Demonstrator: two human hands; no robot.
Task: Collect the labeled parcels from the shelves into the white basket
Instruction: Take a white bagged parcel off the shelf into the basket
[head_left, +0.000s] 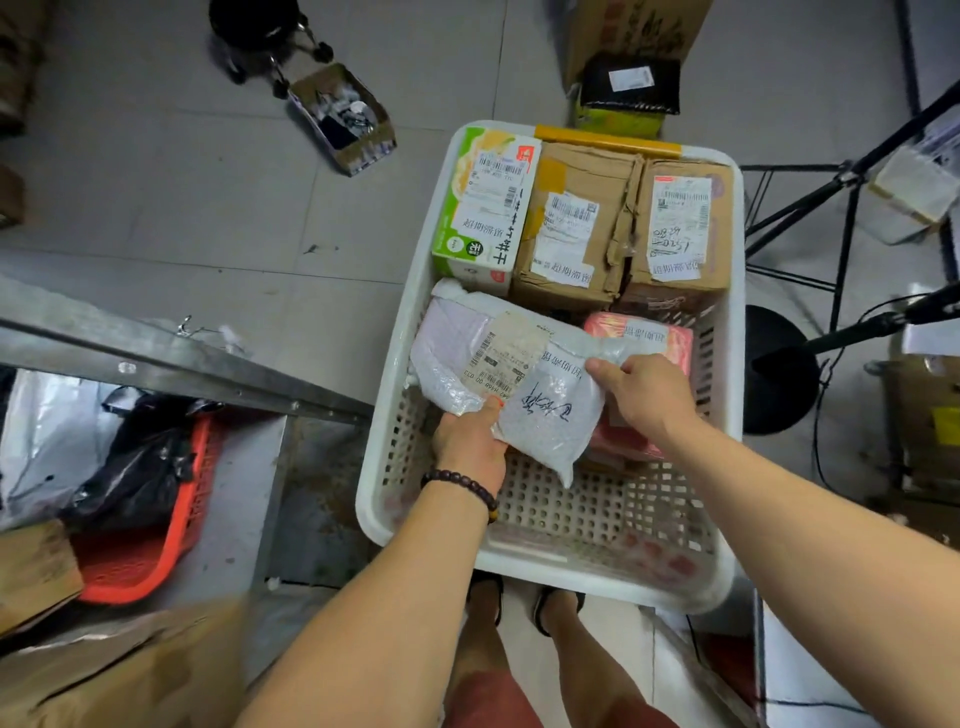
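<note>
A white perforated basket (597, 574) stands on the floor in front of me. At its far end lie a green-and-white labeled box (485, 208) and two brown labeled cartons (574, 228) (680, 228). A white plastic mailer bag (524, 384) with a barcode label and handwriting lies over the basket's middle. My left hand (470, 441) pinches its near edge, thumb on top. My right hand (647, 392) grips its right side. Under the bag's right part sits a pink labeled parcel (670, 338).
A metal shelf (171, 358) runs along the left, holding a red basket (150, 545), black and white bags and a brown carton. Behind the basket stand a black parcel on a green box (631, 85) and an open carton (343, 117). A black tripod stand (810, 208) is at right.
</note>
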